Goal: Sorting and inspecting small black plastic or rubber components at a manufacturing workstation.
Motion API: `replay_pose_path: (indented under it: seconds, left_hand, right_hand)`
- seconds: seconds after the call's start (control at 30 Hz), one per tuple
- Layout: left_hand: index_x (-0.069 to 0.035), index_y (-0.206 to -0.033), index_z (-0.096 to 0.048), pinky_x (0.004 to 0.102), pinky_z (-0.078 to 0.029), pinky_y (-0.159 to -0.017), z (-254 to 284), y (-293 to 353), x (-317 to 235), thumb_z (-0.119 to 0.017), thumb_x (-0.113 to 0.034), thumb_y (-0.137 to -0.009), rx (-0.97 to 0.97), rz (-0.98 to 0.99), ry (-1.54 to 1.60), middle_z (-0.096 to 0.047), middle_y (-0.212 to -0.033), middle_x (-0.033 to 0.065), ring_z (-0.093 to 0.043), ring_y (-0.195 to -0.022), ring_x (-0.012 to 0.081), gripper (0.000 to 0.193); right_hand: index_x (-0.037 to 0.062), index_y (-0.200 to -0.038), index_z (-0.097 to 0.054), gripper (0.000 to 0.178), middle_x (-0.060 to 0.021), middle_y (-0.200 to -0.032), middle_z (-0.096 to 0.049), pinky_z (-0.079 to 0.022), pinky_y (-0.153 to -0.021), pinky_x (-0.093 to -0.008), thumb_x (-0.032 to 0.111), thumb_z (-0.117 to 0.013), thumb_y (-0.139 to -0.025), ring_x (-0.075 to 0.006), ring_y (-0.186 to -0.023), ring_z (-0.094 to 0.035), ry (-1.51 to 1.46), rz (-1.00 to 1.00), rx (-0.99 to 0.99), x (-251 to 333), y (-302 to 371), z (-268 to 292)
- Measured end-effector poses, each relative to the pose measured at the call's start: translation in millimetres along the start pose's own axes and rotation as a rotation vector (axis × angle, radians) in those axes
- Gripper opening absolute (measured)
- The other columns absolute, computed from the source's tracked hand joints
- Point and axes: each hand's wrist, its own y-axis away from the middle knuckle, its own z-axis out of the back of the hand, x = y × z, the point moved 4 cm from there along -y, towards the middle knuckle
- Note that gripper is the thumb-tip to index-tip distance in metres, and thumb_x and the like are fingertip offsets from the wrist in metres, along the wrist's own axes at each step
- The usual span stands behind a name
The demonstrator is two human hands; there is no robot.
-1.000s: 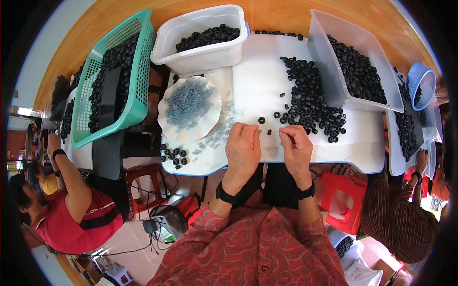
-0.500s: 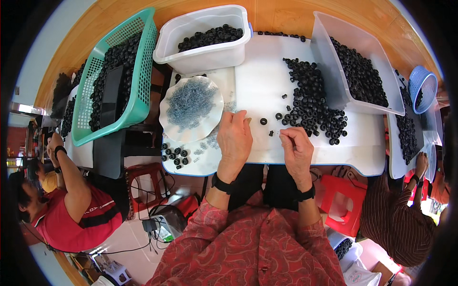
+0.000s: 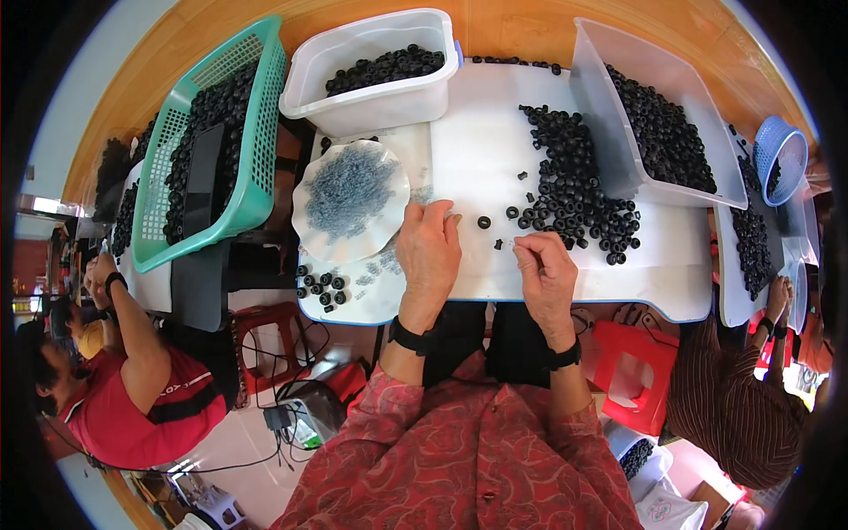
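Observation:
My left hand [image 3: 427, 254] is just above the white table, to the right of a scalloped white plate [image 3: 309, 216] heaped with small, clear bluish-grey pieces [image 3: 353, 187]. Its thumb and fingertips are drawn together; what lies between them is hidden. Thumb and forefinger of my right hand [image 3: 548, 272] pinch something too small to make out. Between my hands are a single black ring-shaped part [image 3: 484, 223] and a tiny dark spool-like piece [image 3: 498, 244]. A large spread of black round parts [image 3: 570, 181] lies beyond my right hand.
A white tub [image 3: 371, 108] and a translucent bin [image 3: 609, 132], both holding black parts, stand at the back. Left of the table is a green basket [image 3: 269, 132]. Several black parts [image 3: 323, 287] sit near the front left edge. Co-workers [image 3: 146, 389] sit on either side.
My left hand's fingertips have shifted slightly, and the whole view has slid a little. My right hand keeps its pinch, and the loose black parts lie as before.

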Motion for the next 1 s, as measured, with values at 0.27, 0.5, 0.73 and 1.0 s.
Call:
replay_pose_path:
  seconds: [0.27, 0.5, 0.73, 1.0]
  left_hand:
    - [-0.009, -0.101, -0.07, 0.0449, -0.049, -0.061, -1.0, -2.8, -1.4, -0.073, -0.011, -0.086, 0.016, 0.01, -0.006, -0.058, -0.089, 0.0125, -0.063, -0.072, 0.0346, 0.015]
    - [-0.008, -0.102, -0.07, 0.0448, -0.049, -0.061, -3.4, -1.5, 2.8, -0.074, -0.01, -0.085, -0.022, -0.026, 0.0, -0.059, -0.087, 0.0124, -0.063, -0.072, 0.0346, 0.018]
    - [-0.01, -0.095, -0.072, 0.0431, -0.049, -0.062, -5.7, -0.2, -1.0, -0.075, -0.014, -0.085, -0.03, 0.024, 0.017, -0.058, -0.086, 0.0101, -0.062, -0.073, 0.0324, 0.011]
    - [-0.009, -0.088, -0.068, 0.0446, -0.05, -0.062, -6.0, 1.7, -5.2, -0.075, -0.012, -0.084, -0.048, -0.022, -0.031, -0.057, -0.088, 0.0098, -0.062, -0.079, 0.0319, 0.009]
  right_hand:
    - [0.0007, -0.098, -0.065, 0.013, -0.0103, -0.087, -0.064, -0.048, -0.058, -0.0289, -0.006, -0.07, -0.087, -0.0191, -0.067, -0.06, 0.029, 0.039, 0.002, 1.7, -1.2, 0.9]
    - [0.0002, -0.097, -0.065, 0.011, -0.0108, -0.087, -0.064, -0.048, -0.059, -0.0298, -0.004, -0.069, -0.088, -0.02, -0.067, -0.061, 0.031, 0.038, 0.0, 3.3, -1.7, 0.3]
    - [0.0, -0.097, -0.065, 0.011, -0.011, -0.087, -0.064, -0.049, -0.059, -0.0302, -0.004, -0.07, -0.088, -0.0207, -0.069, -0.061, 0.032, 0.019, 0.005, 1.7, -0.3, -0.2]
    - [0.0, -0.097, -0.065, 0.012, -0.011, -0.088, -0.064, -0.049, -0.06, -0.0301, -0.004, -0.07, -0.087, -0.021, -0.069, -0.062, 0.041, 0.048, 0.002, 1.8, -1.0, 0.4]
